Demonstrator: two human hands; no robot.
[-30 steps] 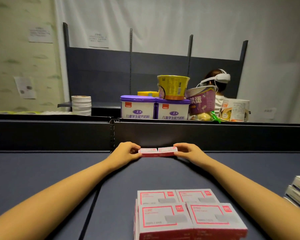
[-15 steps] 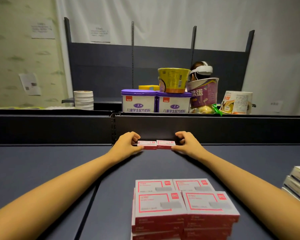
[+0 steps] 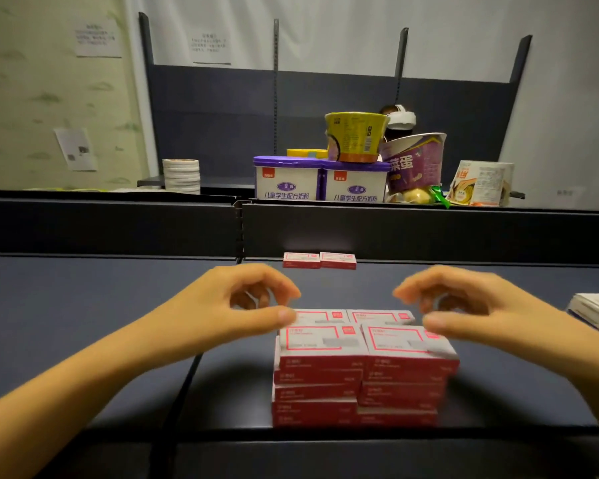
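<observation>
Left hand (image 3: 236, 302) and right hand (image 3: 467, 305) hover half-curled beside the box stack (image 3: 360, 371).

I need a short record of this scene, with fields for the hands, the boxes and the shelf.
shelf: dark blue, flat
stack of boxes: red and white, several layers, near the shelf's front edge
pair of boxes: side by side at the back wall, untouched
left hand: over the stack's left side, fingers loosely curved, holding nothing
right hand: over the stack's right side, same pose, holding nothing
behind: two purple-lidded tubs, a yellow cup on them
</observation>
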